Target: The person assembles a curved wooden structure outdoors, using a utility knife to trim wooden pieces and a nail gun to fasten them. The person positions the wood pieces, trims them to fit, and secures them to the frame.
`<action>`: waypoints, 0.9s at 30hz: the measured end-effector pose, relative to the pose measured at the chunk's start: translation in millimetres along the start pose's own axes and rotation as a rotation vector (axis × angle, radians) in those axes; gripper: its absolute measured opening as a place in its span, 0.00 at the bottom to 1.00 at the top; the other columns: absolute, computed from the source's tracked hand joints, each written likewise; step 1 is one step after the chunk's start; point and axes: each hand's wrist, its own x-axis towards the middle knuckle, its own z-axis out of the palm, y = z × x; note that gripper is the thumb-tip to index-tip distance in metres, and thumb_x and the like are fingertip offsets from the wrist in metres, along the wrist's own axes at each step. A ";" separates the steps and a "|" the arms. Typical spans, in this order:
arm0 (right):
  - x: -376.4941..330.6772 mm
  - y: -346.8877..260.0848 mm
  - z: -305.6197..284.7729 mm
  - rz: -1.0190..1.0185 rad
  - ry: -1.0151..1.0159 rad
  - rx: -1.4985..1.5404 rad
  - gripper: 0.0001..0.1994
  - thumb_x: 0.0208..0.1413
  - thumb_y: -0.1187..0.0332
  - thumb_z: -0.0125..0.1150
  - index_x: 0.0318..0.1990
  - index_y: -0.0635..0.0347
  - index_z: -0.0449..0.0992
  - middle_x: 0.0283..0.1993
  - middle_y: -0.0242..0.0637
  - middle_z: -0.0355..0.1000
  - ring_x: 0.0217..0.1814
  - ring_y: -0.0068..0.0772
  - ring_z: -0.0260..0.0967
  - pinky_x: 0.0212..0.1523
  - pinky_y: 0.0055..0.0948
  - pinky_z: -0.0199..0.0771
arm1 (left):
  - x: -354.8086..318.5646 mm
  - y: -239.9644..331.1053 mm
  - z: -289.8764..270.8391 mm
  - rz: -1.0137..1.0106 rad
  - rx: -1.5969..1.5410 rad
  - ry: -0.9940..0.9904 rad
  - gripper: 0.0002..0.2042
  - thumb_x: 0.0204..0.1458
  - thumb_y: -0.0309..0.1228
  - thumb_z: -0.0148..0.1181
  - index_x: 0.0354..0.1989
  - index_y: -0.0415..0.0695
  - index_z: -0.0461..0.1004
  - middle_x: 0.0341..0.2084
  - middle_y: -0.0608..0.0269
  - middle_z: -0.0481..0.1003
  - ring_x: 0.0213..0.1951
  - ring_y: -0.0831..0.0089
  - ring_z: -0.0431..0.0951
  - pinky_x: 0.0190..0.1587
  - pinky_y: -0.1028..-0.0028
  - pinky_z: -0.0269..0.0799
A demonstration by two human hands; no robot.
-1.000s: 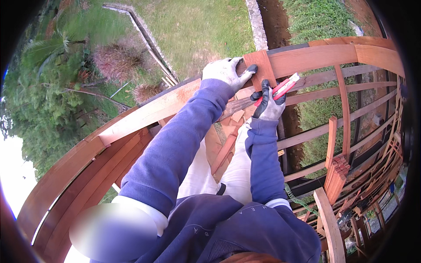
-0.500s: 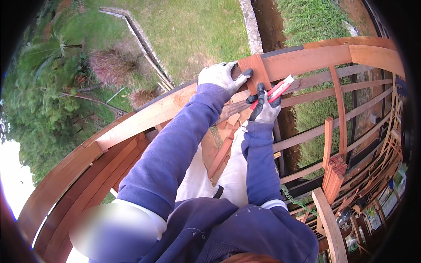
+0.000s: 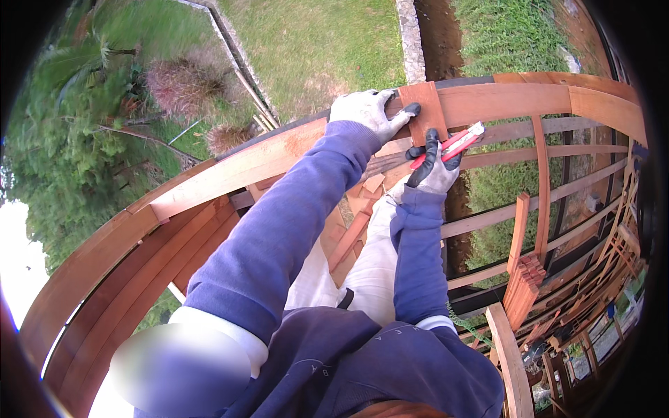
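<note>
A short reddish wooden board lies crosswise against the long curved wooden rail in front of me. My left hand, in a pale glove with dark fingertips, is closed at the board's left edge. Its thumb presses on the board, while the other fingers curl over the rail's top and are partly hidden. Just below the board, my right hand, gloved alike, grips a slim red tool with a pale end pointing up and right. Its exact kind is unclear. The right fingertips are close to the board's lower end.
Below my hands, offcuts lie between my legs. Open slatted framing spreads to the right, with a stack of wood strips and an upright beam. Grass and a narrow stone wall lie beyond the rail.
The whole view has shifted a little, so hands, board and rail appear slightly farther right and lower. Both hands keep nearly the same pose on the board and the red tool.
</note>
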 end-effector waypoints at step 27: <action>23.6 -108.7 -63.7 -0.356 -0.549 -1.570 0.17 0.60 0.61 0.52 0.52 0.60 0.70 0.34 0.51 0.75 0.38 0.51 0.75 0.39 0.45 0.74 | 5.6 16.3 -6.7 -0.077 0.063 -0.109 0.32 0.49 0.61 0.55 0.54 0.49 0.74 0.46 0.54 0.78 0.49 0.58 0.77 0.54 0.64 0.70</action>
